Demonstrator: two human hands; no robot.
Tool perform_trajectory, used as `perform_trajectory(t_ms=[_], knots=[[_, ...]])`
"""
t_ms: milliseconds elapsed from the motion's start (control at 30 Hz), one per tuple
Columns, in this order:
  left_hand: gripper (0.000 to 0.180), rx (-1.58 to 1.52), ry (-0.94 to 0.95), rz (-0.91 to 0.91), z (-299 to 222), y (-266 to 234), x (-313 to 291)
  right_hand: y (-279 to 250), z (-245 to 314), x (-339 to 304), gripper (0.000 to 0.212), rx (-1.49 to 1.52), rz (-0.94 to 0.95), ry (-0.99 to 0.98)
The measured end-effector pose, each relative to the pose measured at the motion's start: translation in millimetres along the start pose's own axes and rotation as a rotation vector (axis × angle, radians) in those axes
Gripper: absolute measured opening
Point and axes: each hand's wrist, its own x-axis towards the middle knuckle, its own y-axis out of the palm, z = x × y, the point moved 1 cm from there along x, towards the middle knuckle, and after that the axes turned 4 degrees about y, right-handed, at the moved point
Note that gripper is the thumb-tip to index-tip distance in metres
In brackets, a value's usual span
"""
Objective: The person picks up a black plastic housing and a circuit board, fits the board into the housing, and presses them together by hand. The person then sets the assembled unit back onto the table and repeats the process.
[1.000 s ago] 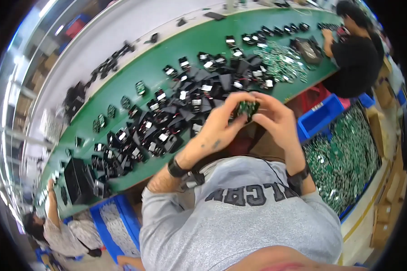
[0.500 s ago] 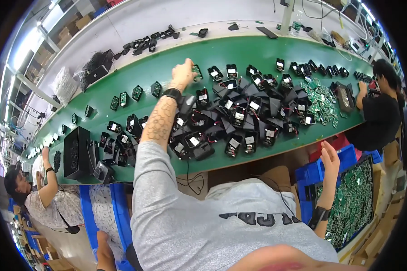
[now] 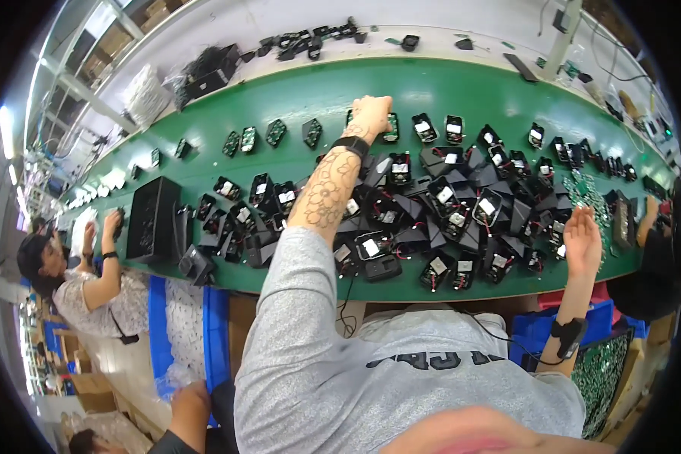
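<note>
My left hand (image 3: pixel 372 112) reaches across the green bench, fingers curled down beside a black housing with a green circuit board (image 3: pixel 391 129). Whatever is inside its grip is hidden; a dark edge shows on its left side. To the left stand more black housings with green boards (image 3: pixel 312 132), set apart in a row. My right hand (image 3: pixel 583 240), holding nothing, is raised near the front edge at the right, fingers stretched out. Beneath my left forearm and to its right lies a heap of black housings (image 3: pixel 455 219) with white labels and red wires.
A black bin (image 3: pixel 153 216) stands at the left of the bench (image 3: pixel 280 91). Green circuit boards (image 3: pixel 586 193) are piled at the right, beside a co-worker's hand (image 3: pixel 647 216). Another person (image 3: pixel 83 280) works at the left. Blue crates (image 3: pixel 216 333) stand below the front edge.
The view has shifted, so the bench items appear farther right. My right hand has risen from beside the bench to above its front edge. My left hand stays by the same board.
</note>
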Motion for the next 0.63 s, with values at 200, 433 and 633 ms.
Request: perform_trajectory(t_ms=[200, 433, 633], knots=[[0.029, 0.072, -0.064, -0.117, 0, 4, -8, -74, 30, 45, 0.032, 0.396, 0.133, 0.263], [0.017, 0.324, -0.288, -0.267, -26, 17, -8, -19, 113, 25, 0.051, 0.276, 0.083, 0.021], [0.035, 0.462, -0.040, -0.054, -22, -8, -22, 41, 127, -2, 0.058, 0.057, 0.046, -0.188]])
